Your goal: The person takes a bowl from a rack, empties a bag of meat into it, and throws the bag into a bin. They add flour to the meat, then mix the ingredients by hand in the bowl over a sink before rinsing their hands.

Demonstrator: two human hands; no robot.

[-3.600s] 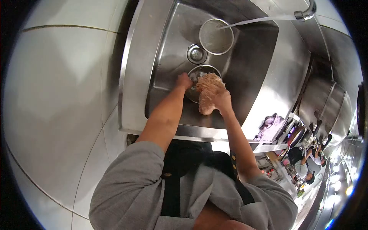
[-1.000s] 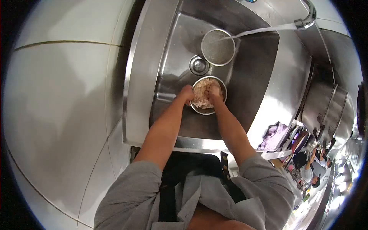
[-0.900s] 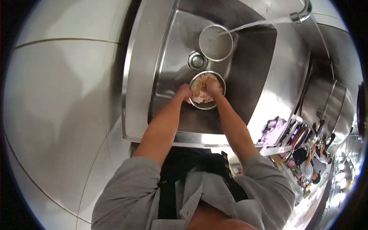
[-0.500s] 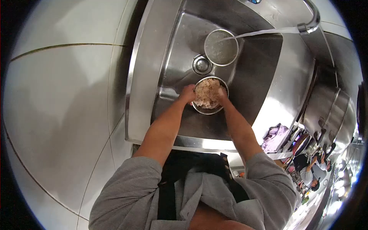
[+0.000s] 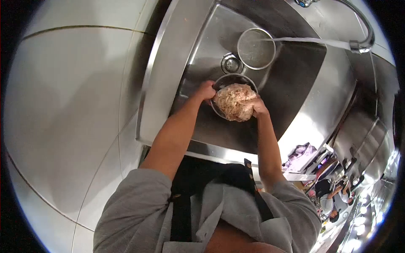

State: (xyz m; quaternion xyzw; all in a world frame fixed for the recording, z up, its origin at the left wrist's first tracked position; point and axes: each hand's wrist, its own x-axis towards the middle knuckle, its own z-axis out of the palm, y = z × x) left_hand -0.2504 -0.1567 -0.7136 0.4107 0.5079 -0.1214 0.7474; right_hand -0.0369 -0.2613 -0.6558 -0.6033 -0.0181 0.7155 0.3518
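Observation:
Low in the sink, a round metal bowl (image 5: pixel 225 80) holds a large, lumpy, pale pinkish-brown mass (image 5: pixel 234 103) that resembles minced meat. My left hand (image 5: pixel 206 90) is closed on the bowl's left rim. At the right side, my right hand (image 5: pixel 257 105) presses its fingers into the mass, which bulges up and covers the bowl's near edge. Beyond the bowl stands a second round metal container (image 5: pixel 256 55) with cloudy water, and a stream from the tap (image 5: pixel 360 45) runs into it.
The steel sink (image 5: pixel 202 55) surrounds both vessels, with its drain (image 5: pixel 232 64) between them at the left. A purple cloth (image 5: pixel 299 156) lies on the right ledge near pans. A tiled wall (image 5: pixel 71 118) borders the left. Other people (image 5: pixel 327 202) are far off at lower right.
The mass has been drawn up and toward me, baring the bowl's far inside wall. My right hand has shifted to its right side; my left hand stays on the rim. The view has shifted slightly.

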